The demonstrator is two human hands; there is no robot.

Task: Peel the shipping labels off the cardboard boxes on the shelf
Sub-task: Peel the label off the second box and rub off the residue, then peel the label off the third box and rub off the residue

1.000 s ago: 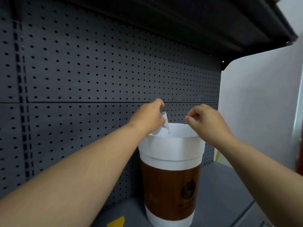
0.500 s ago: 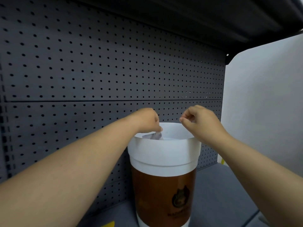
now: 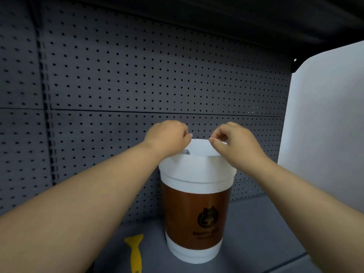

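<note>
A tall cup-shaped bin (image 3: 195, 213), white with a brown band, stands on the grey shelf against the pegboard. My left hand (image 3: 167, 137) hovers over the bin's left rim with its fingers curled. A white scrap of peeled label (image 3: 186, 152) shows just under that hand, inside the bin's mouth, and seems to be in its fingers. My right hand (image 3: 232, 142) is over the right rim, thumb and forefinger curled together with nothing visible between them. No cardboard box is in view.
A yellow plastic scraper (image 3: 135, 251) lies on the shelf board (image 3: 256, 233) to the left of the bin. A dark pegboard (image 3: 137, 75) forms the back wall, with another shelf overhead. A white wall (image 3: 325, 125) is on the right.
My left hand has lowered the crumpled label from above the rim into the bin's mouth. My right hand has moved closer to the left one. The view has shifted, revealing the scraper.
</note>
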